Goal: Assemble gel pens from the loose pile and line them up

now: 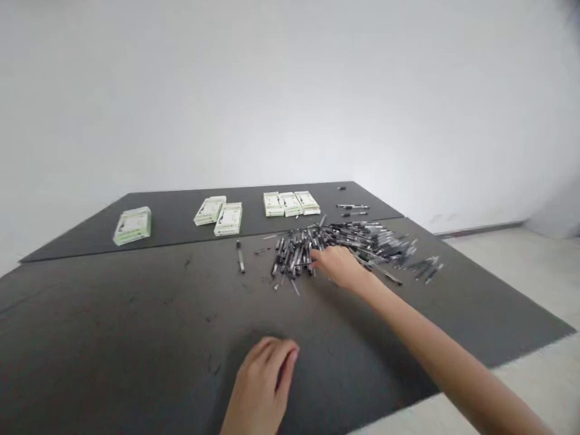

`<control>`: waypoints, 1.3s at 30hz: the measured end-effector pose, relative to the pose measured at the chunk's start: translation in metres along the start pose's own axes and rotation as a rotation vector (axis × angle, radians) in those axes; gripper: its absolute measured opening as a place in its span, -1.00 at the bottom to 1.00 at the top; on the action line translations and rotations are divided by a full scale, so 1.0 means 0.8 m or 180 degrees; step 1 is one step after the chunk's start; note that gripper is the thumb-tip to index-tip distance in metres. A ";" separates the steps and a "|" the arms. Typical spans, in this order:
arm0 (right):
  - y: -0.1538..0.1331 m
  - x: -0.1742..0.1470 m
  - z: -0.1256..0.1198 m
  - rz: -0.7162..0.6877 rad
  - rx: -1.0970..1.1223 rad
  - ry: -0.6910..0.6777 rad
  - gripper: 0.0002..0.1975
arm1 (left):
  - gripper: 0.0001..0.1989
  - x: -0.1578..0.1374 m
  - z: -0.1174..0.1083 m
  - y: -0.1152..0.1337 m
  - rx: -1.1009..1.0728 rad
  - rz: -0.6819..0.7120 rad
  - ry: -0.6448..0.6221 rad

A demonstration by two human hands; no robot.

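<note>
A large heap of loose pens [294,251] with clear barrels and dark caps lies on the dark table, spreading off to the right. Over the front of this heap, my right hand [338,266] reaches in with its thumb and fingers pinched together on a pen whose dark end sticks out to the left. Most of that pen is hidden among the others. Nearer to me, my left hand [263,383] rests low over the table. Its fingers are curled in towards the thumb, and nothing shows in them.
Pale green and white boxes stand along the back: one at the left [133,225], a pair in the middle [229,219] and three side by side [290,204]. A single pen [240,257] lies left of the heap. Several stray pens [353,207] lie behind it. A white wall [272,109] rises behind.
</note>
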State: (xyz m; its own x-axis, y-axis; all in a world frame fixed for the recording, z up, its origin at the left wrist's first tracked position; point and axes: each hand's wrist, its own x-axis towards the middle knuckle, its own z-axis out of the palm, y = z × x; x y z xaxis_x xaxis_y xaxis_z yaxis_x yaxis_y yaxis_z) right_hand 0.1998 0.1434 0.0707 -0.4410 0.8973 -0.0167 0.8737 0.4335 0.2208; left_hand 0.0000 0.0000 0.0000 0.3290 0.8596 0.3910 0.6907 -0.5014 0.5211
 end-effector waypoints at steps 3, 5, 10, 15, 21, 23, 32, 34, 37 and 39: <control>-0.007 0.023 -0.005 -0.0184 -0.0023 -0.0073 -0.79 | -0.83 0.003 0.001 0.001 -0.0017 -0.0012 0.0047; -0.012 0.034 -0.005 -0.0283 -0.0042 -0.0106 -0.80 | -0.82 0.004 0.000 0.002 -0.0025 -0.0033 0.0050; -0.023 0.041 0.002 -0.0398 -0.0081 -0.0135 -0.83 | -0.82 0.002 -0.002 0.005 -0.0046 -0.0130 -0.0008; -0.023 0.027 0.006 -0.0399 -0.0102 -0.0081 -0.79 | -0.82 0.002 -0.003 0.006 -0.0062 -0.0178 -0.0082; -0.015 0.007 -0.005 -0.0263 -0.0094 0.0086 -0.79 | -0.81 0.003 -0.005 0.008 -0.0052 -0.0191 -0.0076; -0.011 0.002 -0.008 -0.0207 -0.0070 0.0134 -0.79 | -0.81 0.003 -0.005 0.009 -0.0038 -0.0200 -0.0074; -0.003 0.002 0.011 -0.0007 0.0218 0.0274 -0.83 | -0.82 0.004 -0.004 0.008 0.0047 -0.0216 -0.0076; 0.000 0.006 0.014 0.0143 0.0345 0.0385 -0.84 | -0.82 0.004 -0.003 0.008 0.0077 -0.0210 -0.0068; 0.010 0.002 0.008 0.0447 0.0617 0.0644 -0.81 | -0.82 0.002 -0.003 0.007 0.0138 -0.0193 -0.0062; 0.021 -0.011 -0.003 0.0674 0.0796 0.0857 -0.74 | -0.82 0.001 -0.004 0.009 0.0206 -0.0189 -0.0064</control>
State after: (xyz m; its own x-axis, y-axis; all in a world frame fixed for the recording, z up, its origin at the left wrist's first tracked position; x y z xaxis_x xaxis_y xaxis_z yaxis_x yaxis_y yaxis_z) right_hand 0.2181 0.1426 0.0769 -0.2553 0.9294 0.2664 0.9590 0.2784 -0.0522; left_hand 0.0029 -0.0028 0.0068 0.2987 0.8897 0.3452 0.7493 -0.4427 0.4925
